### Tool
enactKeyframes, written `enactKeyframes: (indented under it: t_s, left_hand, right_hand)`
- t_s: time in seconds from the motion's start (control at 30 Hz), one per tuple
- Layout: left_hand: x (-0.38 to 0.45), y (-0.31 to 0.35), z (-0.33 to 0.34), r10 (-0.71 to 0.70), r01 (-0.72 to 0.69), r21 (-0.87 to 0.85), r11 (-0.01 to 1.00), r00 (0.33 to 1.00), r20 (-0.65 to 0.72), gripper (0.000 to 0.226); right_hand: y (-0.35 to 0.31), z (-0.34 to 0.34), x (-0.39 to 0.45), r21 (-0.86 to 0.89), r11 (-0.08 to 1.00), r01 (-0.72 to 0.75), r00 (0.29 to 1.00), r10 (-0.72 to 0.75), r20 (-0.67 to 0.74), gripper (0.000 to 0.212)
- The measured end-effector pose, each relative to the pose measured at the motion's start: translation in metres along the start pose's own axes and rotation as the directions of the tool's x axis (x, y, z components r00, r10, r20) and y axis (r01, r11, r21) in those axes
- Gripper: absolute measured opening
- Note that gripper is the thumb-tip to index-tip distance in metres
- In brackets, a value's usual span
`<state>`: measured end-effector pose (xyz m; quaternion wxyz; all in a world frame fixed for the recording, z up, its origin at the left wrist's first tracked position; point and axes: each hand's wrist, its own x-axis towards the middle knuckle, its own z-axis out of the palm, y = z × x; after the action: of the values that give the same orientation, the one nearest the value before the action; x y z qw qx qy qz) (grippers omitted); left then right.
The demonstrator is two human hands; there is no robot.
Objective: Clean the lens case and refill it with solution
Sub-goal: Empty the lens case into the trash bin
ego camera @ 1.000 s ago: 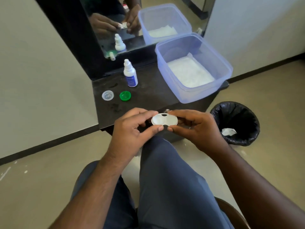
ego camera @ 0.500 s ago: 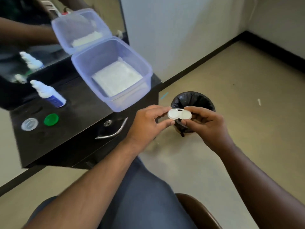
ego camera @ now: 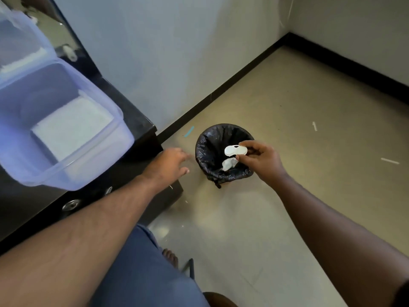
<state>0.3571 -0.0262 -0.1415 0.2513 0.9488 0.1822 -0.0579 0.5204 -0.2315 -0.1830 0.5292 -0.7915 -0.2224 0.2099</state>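
Observation:
My right hand (ego camera: 260, 161) pinches the white lens case (ego camera: 235, 150) by its right end and holds it over the black-lined waste bin (ego camera: 212, 147) on the floor. A crumpled white tissue (ego camera: 228, 163) lies inside the bin below the case. My left hand (ego camera: 171, 163) hovers to the left of the bin, fingers spread and holding nothing. The solution bottle and the caps are out of view.
A clear plastic tub (ego camera: 73, 173) with folded white tissues (ego camera: 73, 127) sits on the dark cabinet (ego camera: 137, 120) at the left, under a mirror. My leg in blue trousers (ego camera: 141, 275) fills the bottom. Beige floor (ego camera: 298, 120) runs to a wall corner.
My head has turned right, so the bottle and caps left the view. My left hand let go of the lens case and drew back. My right hand carried the case over the bin.

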Motion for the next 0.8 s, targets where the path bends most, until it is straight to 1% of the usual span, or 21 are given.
enactKeyframes:
  t_s: [0.2,0.27,0.33,0.4,0.5,0.6,0.7,0.8]
  left_hand:
    - [0.02,0.0,0.01,-0.022,0.02,0.082,0.996,1.0,0.019,0.045]
    - [0.026,0.0,0.015,-0.026,0.023,0.114,0.993,0.999,0.025,0.043]
    - [0.032,0.001,0.019,-0.029,0.024,0.153,0.988,0.999,0.032,0.042]
    - [0.037,0.002,0.023,-0.027,0.021,0.17,0.985,0.999,0.034,0.043]
    - [0.045,0.007,0.027,-0.029,0.022,0.18,0.983,0.999,0.034,0.045]
    - [0.056,0.014,0.031,-0.035,0.031,0.146,0.989,0.999,0.024,0.046]
    - [0.066,0.025,0.037,-0.016,0.015,0.108,0.994,1.0,0.013,0.061]
    - [0.075,0.034,0.043,-0.001,-0.002,0.135,0.991,1.0,0.018,0.067]
  right_hand:
    - [0.019,-0.003,0.037,-0.224,0.974,-0.015,1.0,0.02,0.019,0.037]
    - [0.02,-0.003,0.049,-0.361,0.932,0.035,0.997,-0.01,0.071,0.038]
    - [0.019,-0.004,0.061,-0.497,0.86,0.116,0.986,-0.041,0.159,0.039]
    - [0.017,-0.004,0.071,-0.586,0.786,0.197,0.968,-0.062,0.241,0.039]
    - [0.011,-0.003,0.083,-0.649,0.712,0.269,0.942,-0.056,0.33,0.039]
    - [0.004,0.0,0.091,-0.679,0.64,0.359,0.907,-0.068,0.415,0.038]
    - [0.0,0.002,0.094,-0.687,0.57,0.45,0.868,-0.098,0.487,0.037]
    - [-0.001,0.002,0.097,-0.687,0.495,0.532,0.829,-0.137,0.543,0.037]
